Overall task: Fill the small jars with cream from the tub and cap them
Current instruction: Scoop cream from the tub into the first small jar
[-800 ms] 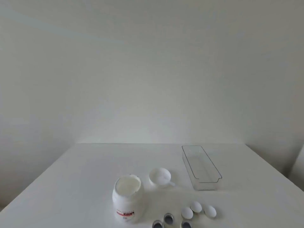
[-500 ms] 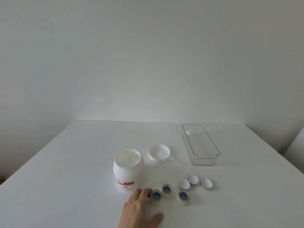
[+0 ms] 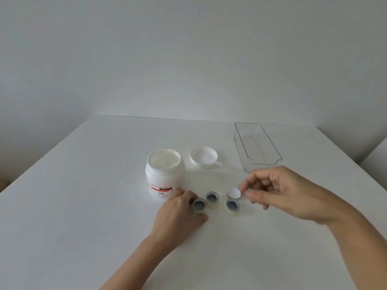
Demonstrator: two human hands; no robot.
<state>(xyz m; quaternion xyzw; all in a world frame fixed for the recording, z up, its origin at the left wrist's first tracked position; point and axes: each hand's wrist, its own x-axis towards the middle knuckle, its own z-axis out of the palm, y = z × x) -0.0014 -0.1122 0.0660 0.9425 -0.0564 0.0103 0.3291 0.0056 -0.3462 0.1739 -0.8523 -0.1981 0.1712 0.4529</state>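
The open white tub (image 3: 165, 174), full of cream, stands at mid table. Three small open jars sit in front of it. My left hand (image 3: 180, 214) grips the left jar (image 3: 199, 204) between thumb and fingers. The middle jar (image 3: 212, 197) and the right jar (image 3: 232, 205) stand free. A white cap (image 3: 234, 192) lies tilted just behind the right jar. My right hand (image 3: 282, 191) hovers over the other caps with curled fingers. Its thumb and forefinger pinch a cap beside the white one. The hand hides the remaining caps.
The tub's white lid (image 3: 204, 156) lies upside down right of the tub. A clear plastic tray (image 3: 240, 147) stands at the back right. The white table (image 3: 83, 206) meets plain walls behind.
The view has tilted down. My left hand has moved forward and taken hold of the left jar. My right hand has come in from the right over the caps.
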